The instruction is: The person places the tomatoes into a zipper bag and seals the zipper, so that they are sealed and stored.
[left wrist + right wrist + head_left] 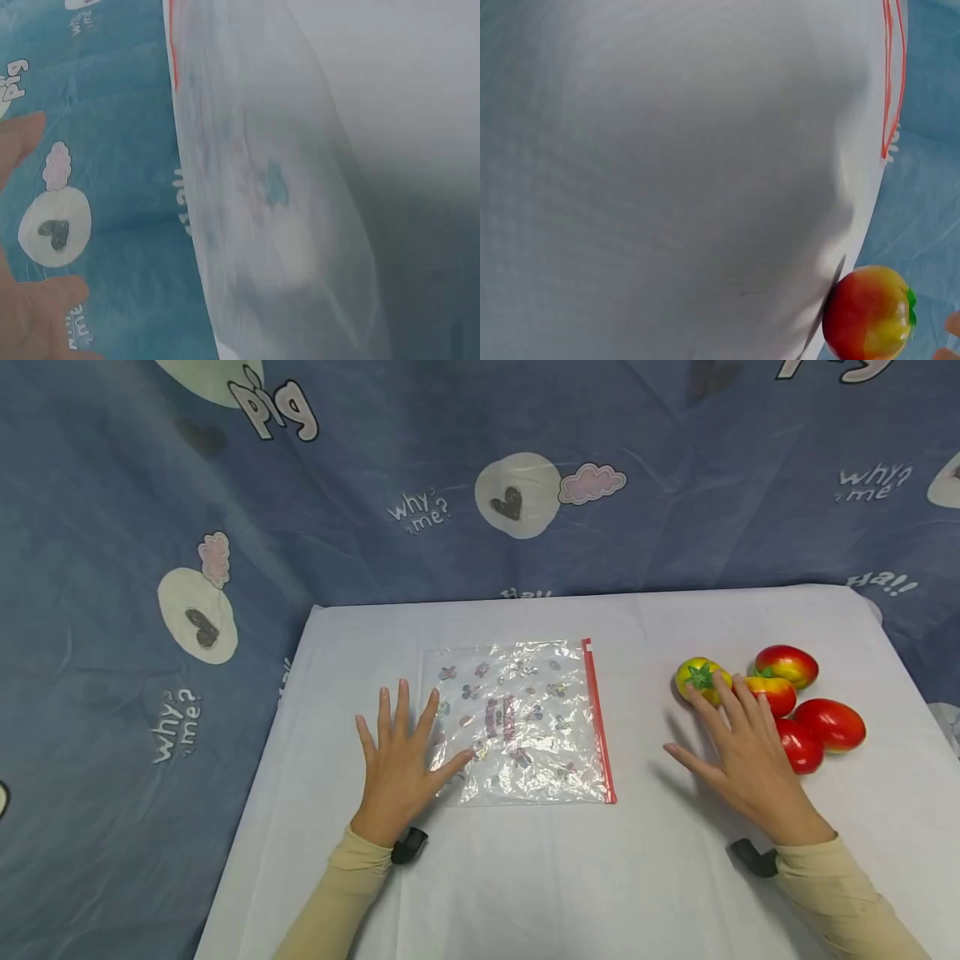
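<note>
A clear plastic zip bag (525, 718) printed with small figures lies flat on the table, its red zip edge (600, 727) on the right. My left hand (401, 768) is spread over the bag's left edge, fingers apart and holding nothing. In the left wrist view the see-through bag (277, 225) stretches out beside the fingers. To the right, several shiny red and yellow tomato-like fruits (830, 725) sit together. My right hand (750, 760) reaches over their near left side, fingers spread, fingertips overlapping a yellow one with a green leafy top (693, 675). A red and yellow fruit (866, 315) shows near the right fingertips.
A white cloth covers the table (525, 885). Behind and to the left hangs a blue printed curtain (390, 535), meeting the table's back edge. Dark wrist cameras (409, 846) are strapped at both beige sleeves.
</note>
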A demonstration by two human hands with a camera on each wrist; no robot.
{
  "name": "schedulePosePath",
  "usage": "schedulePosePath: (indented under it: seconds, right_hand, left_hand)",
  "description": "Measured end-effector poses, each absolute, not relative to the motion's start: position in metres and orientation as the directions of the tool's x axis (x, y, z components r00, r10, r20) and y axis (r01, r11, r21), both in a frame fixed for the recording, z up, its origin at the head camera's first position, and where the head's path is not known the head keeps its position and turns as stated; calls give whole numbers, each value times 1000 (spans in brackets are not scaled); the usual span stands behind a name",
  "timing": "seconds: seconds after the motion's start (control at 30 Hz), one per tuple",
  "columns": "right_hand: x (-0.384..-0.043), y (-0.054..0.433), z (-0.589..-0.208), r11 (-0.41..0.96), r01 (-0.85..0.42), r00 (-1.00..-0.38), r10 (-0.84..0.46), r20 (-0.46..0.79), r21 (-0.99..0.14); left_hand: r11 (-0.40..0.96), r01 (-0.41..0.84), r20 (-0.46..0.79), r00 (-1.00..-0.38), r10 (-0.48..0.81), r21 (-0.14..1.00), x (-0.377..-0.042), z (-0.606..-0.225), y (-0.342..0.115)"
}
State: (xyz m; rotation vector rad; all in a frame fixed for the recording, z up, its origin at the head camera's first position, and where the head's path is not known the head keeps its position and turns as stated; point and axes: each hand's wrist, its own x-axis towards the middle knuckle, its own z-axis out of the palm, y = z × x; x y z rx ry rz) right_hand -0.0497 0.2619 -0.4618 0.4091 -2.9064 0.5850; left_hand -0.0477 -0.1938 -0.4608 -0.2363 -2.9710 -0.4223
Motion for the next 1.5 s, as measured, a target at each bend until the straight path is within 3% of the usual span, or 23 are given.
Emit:
schedulePosePath:
  seconds: [0.3,0.87,1.2,1.5]
  right_hand:
    - [-53,258,-465,868,-352,-931,-283,232,-351]
    - [-63,251,-470,823,-449,-882,-346,319,-349]
    - [-66,250,-469,815,-450,-886,-355,299,-365]
    - [-70,244,-465,815,-430,-902,-374,213,-389]
  left_hand:
    - [926,181,97,-983,157,332,-45,-465,-174]
    - [865,311,12,-943,334,393,-45,-477,-129]
    - [838,374,-1,-913,408,397,-48,-486,-111]
    - [822,329,-54,-916,397,464,-57,-488,-99]
